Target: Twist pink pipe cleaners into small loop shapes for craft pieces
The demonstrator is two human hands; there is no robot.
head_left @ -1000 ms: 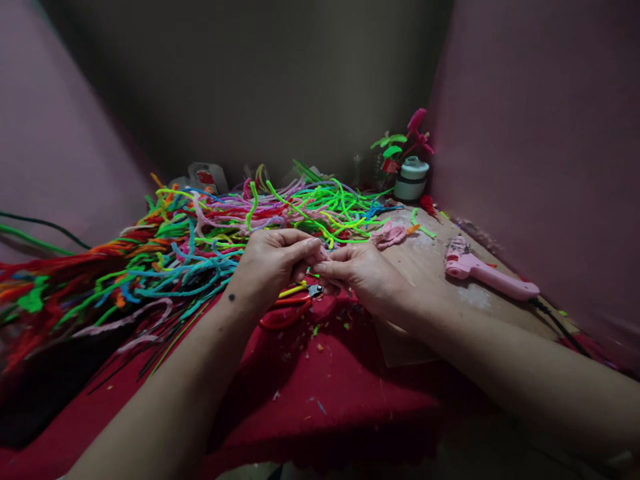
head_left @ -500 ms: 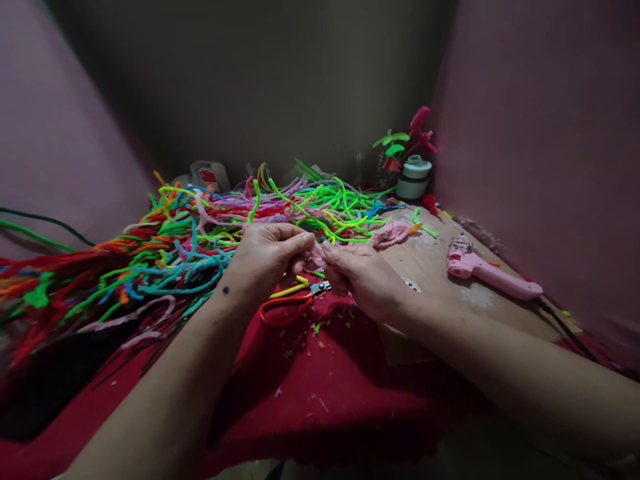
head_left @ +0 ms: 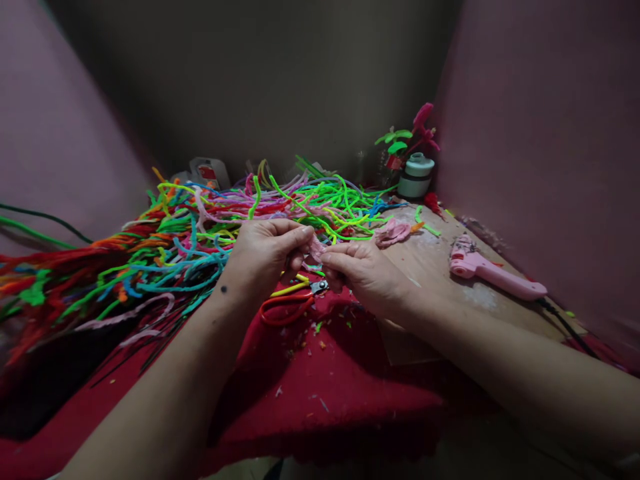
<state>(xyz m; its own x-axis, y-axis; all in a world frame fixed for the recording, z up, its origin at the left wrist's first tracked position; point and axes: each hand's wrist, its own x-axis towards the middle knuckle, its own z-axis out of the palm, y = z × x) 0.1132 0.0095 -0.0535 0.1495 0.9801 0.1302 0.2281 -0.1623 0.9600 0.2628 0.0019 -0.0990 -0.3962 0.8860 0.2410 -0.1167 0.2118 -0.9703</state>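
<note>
Between my two hands is a small pink pipe cleaner piece (head_left: 316, 249), partly hidden by fingers. My left hand (head_left: 270, 250) pinches it from the left with thumb and fingers closed. From the right, my right hand (head_left: 363, 270) pinches its other side. Just below them on the red cloth (head_left: 320, 393) lie scissors with red and yellow handles (head_left: 287, 310); my hands are above and apart from them. Another pink pipe cleaner shape (head_left: 393, 232) rests on the board beyond my right hand.
A big heap of coloured pipe cleaners (head_left: 200, 247) spreads across the left and back. On the wooden board (head_left: 435, 267) lies a pink glue gun (head_left: 500, 272) with a black cord. A pale green jar (head_left: 416, 175) and pipe cleaner flowers (head_left: 423, 130) stand at the back right. Scraps dot the cloth.
My hands have drawn slightly apart, so more of the pink piece shows between the fingertips. The right hand has shifted a little to the right. Both keep their hold.
</note>
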